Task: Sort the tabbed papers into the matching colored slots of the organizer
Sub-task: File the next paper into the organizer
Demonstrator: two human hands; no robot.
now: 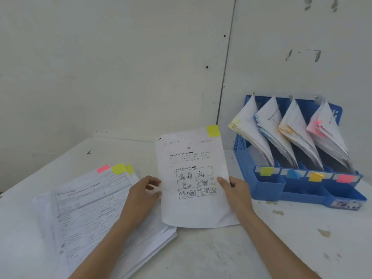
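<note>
Through the head camera: grasping the sheet (193,184) by its right edge with the right hand (236,191) and pinching its left edge with the left hand (142,197). Holding it between the stack (94,210), left of the grip, and the organizer (241,146), right of the grip, yellow tab (213,131) above the grip. Probably calling for swinging rightward to the yellow-marked slot (266,171), nearest the grip, stretching the paper taut, bottom edge first.

Held both forearms forward, left hand (144,195) and right hand (236,193) pinching opposite edges of the yellow-tabbed sheet (193,182), right thumb in front.
</note>
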